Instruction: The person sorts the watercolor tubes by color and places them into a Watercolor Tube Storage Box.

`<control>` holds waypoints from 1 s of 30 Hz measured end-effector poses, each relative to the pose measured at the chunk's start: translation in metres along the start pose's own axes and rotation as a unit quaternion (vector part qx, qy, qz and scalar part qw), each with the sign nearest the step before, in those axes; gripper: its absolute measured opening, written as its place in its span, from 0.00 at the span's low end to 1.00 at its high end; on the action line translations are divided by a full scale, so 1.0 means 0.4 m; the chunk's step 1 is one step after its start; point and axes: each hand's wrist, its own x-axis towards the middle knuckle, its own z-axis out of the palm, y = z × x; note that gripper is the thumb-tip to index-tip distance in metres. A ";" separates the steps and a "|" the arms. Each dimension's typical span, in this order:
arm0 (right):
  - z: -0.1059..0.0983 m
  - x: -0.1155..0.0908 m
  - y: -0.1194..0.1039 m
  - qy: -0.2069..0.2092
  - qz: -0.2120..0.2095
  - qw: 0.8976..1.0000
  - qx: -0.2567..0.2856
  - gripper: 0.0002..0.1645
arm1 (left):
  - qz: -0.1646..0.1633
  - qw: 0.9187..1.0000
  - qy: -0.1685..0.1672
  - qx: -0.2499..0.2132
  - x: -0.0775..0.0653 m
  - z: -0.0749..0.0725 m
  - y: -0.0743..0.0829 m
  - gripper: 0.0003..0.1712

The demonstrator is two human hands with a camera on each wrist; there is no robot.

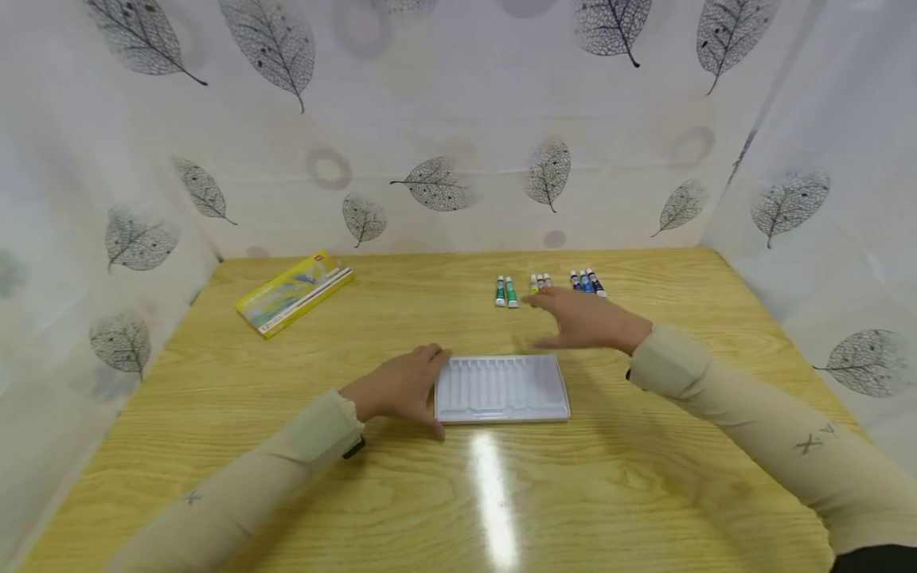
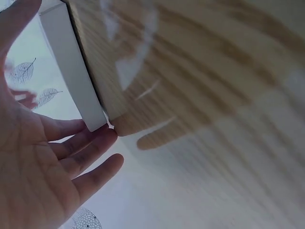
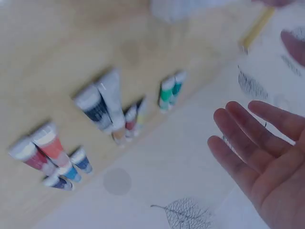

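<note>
Wood-grain table point(image 1: 286, 493): spread out before me, carrying all items listed. Yellow box point(image 1: 294, 294): far left, set at a slant, well apart from my 2 hands. White tray point(image 1: 501, 390): on the middle of the table, lying flat, long axis running left to right across my front. Its narrow slots sit side by side, each pointing away from me; the right part is a plain panel, and a strip lines the near edge. My left hand point(image 1: 404, 387) holds the tray's left end, thumb at the near corner, fingers at the far corner. My right hand point(image 1: 591, 318) hangs beyond the tray, wide and unfilled. Paint tubes point(image 3: 49, 140): 3 groups near the far edge, 1 a green pair point(image 1: 512, 292).
</note>
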 end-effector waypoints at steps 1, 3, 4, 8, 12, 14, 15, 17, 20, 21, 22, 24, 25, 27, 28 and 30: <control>-0.017 0.019 0.007 0.015 0.004 1.000 0.013 0.38 | -0.001 1.000 -0.001 -0.001 -0.001 -0.001 -0.001 0.73; -0.043 0.061 0.023 0.039 0.015 0.999 0.034 0.29 | -0.002 1.000 -0.002 -0.003 -0.003 -0.003 -0.003 0.72; -0.052 0.082 0.030 0.049 0.021 0.998 0.044 0.26 | -0.002 1.000 -0.002 -0.003 -0.002 -0.003 -0.002 0.72; -0.060 0.161 0.058 0.062 0.052 0.994 0.074 0.18 | 0.002 1.000 0.004 0.000 0.003 -0.005 0.001 0.69; -0.041 0.221 0.077 0.059 0.077 0.991 0.087 0.16 | 0.009 1.000 0.017 0.020 0.007 -0.009 0.007 0.65; -0.029 0.243 0.082 0.054 0.088 0.990 0.097 0.16 | 0.010 0.999 0.021 0.033 0.008 -0.010 0.009 0.64; -0.023 0.252 0.084 0.051 0.093 0.989 0.100 0.16 | 0.009 0.999 0.022 0.040 0.008 -0.012 0.011 0.63; -0.010 0.267 0.089 0.042 0.109 0.988 0.104 0.16 | 0.008 0.998 0.021 0.052 0.011 -0.013 0.014 0.62; 0.009 0.286 0.101 0.035 0.130 0.986 0.099 0.17 | 0.004 0.998 0.017 0.066 0.014 -0.016 0.018 0.62; 0.016 0.291 0.105 0.035 0.136 0.985 0.096 0.17 | 0.003 0.998 0.015 0.067 0.015 -0.018 0.020 0.62; 0.022 0.296 0.108 0.035 0.141 0.985 0.091 0.16 | 0.002 0.998 0.013 0.067 0.014 -0.020 0.021 0.62; 0.034 0.306 0.113 0.041 0.154 0.983 0.088 0.14 | 0.000 0.998 0.011 0.067 0.013 -0.021 0.022 0.62; 0.040 0.310 0.116 0.043 0.160 0.982 0.086 0.11 | -0.001 0.998 0.010 0.065 0.012 -0.021 0.023 0.62; 0.048 0.319 0.120 0.043 0.171 0.980 0.088 0.08 | -0.003 0.998 0.009 0.061 0.012 -0.020 0.023 0.62; 0.051 0.323 0.121 0.042 0.175 0.980 0.089 0.11 | -0.004 0.998 0.009 0.059 0.012 -0.020 0.022 0.62; 0.057 0.331 0.124 0.039 0.175 0.979 0.092 0.17 | -0.007 0.999 0.009 0.053 0.012 -0.018 0.021 0.62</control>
